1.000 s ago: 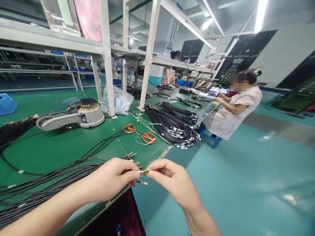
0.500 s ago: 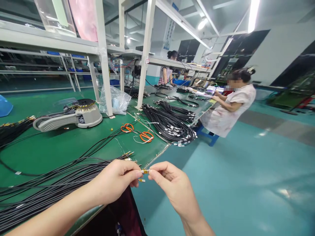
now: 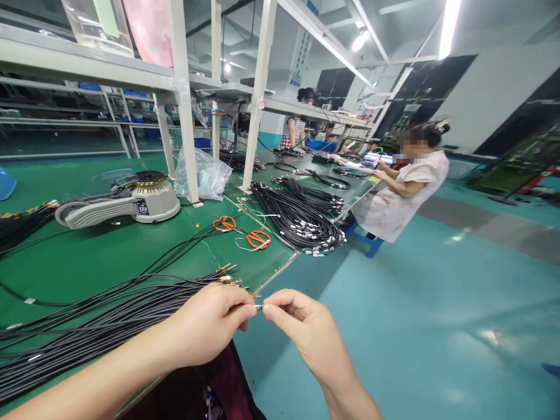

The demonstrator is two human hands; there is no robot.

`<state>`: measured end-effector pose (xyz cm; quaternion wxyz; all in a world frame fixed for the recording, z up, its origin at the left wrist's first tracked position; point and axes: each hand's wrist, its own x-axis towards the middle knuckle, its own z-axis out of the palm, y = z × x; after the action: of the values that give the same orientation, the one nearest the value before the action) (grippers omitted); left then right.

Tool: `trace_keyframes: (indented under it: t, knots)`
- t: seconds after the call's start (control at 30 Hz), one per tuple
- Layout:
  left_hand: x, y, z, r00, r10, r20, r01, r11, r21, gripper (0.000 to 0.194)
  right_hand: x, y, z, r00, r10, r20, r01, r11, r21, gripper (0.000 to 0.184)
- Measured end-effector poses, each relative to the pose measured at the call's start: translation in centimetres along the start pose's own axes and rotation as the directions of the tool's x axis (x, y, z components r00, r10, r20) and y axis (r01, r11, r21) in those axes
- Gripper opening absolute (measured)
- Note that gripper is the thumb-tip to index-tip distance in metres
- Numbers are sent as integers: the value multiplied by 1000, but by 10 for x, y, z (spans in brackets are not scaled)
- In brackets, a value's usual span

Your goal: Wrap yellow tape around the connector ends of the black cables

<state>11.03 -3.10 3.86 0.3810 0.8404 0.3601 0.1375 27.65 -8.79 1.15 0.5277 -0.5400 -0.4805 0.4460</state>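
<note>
Just beyond the bench edge, my left hand and my right hand meet fingertip to fingertip. Between them shows a small metal cable connector, silver with a dark part, mostly covered by the fingers. Thumb and forefinger of each hand are closed on it, one hand at either end. Beneath and behind my left forearm runs a bundle of black cables. Several connector tips of that bundle, some with yellow bands, stick out past my left hand.
Orange-handled scissors lie on the green bench. A round tape dispenser stands behind the cables. Coiled black cables fill the bench's right part. A shelf post rises at the back. A seated person works at right; another stands farther off.
The amber band between my fingertips no longer shows; silver and dark metal does. A second tip below my left fingers has gone from sight. Both hands stay nearly in place; the view shifts slightly.
</note>
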Motion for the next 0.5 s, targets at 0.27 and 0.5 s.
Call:
trace_keyframes:
  t: [0.27, 0.5]
  knots:
    - [8, -8, 13, 977, 164, -137, -147, 981, 130, 27, 1, 4, 2, 1000, 4, -20, -5, 999, -48, 13]
    - [9, -1, 9, 964, 256, -72, -193, 859, 475, 21, 21, 19, -19, 990, -66, 124, 94, 966, -241, 21]
